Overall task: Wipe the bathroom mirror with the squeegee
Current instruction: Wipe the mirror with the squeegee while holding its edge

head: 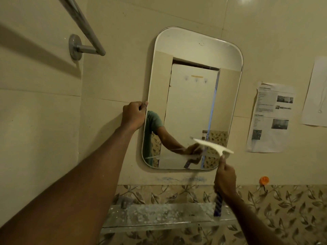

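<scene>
The squeegee (pixel 213 146) is at the lower right corner of the mirror (pixel 192 96), its pale blade tilted, the left end up against the glass and the right end reaching just past the mirror's right edge. The blade is blurred, so I cannot tell how much of it touches the glass. My right hand (pixel 225 179) has its grip closed around the handle, thumb pointing up toward the blade; the blue end of the handle sticks out below my fist. My left hand (pixel 134 114) is closed on the mirror's left edge, about halfway up, fingers curled over the rim. The mirror is an upright rounded rectangle on the beige tiled wall, and it reflects my arm, the squeegee and a pale door. Below it, a glass shelf (pixel 159 214), spotted and dull, runs along a band of leaf-patterned tiles. To the right of the mirror a printed sheet (pixel 270 117) is stuck to the wall, and an orange hook (pixel 264 180) sits lower down. At upper left a metal rail (pixel 83 27) juts from the wall.
</scene>
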A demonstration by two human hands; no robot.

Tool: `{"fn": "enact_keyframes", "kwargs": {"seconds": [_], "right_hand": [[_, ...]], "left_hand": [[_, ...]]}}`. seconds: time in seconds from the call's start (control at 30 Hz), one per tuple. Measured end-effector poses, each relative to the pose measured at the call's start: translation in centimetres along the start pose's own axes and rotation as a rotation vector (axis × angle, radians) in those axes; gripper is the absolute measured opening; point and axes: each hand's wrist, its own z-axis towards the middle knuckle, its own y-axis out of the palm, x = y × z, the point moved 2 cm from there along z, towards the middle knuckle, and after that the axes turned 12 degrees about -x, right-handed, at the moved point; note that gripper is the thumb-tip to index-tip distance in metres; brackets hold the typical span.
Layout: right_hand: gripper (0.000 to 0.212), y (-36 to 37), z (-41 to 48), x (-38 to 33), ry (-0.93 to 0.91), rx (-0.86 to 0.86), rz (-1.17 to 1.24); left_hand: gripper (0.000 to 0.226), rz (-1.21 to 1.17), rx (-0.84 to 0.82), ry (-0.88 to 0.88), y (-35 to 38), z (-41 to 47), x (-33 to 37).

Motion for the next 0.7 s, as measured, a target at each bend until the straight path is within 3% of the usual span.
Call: {"fn": "enact_keyframes", "kwargs": {"seconds": [0.17, 0.37, 0.5, 0.6, 0.7], "right_hand": [[0.068, 0.9, -2.8, 0.2, -0.004, -0.070, -0.055], [0.058, -3.5, 7.6, -15.2, -0.283, -0.047, -0.114], [0.056, -4.7, 11.6, -22.7, -0.330, -0.007, -0.143], [0.057, -4.3, 11.6, -22.2, -0.343, -0.031, -0.148], [0.056, -2.5, 8.5, -16.6, -0.289, -0.052, -0.139]], "left_hand": [[0.043, -0.034, -0.026, -0.012, -0.2, 0.0, 0.0], [0.042, -0.071, -0.073, -0.050, -0.6, 0.3, 0.2], [0.038, -0.104, -0.112, -0.084, -0.8, 0.5, 0.4], [0.037, -0.108, -0.126, -0.091, -0.8, 0.7, 0.4], [0.037, -0.085, -0.126, -0.088, -0.8, 0.8, 0.4]]}}
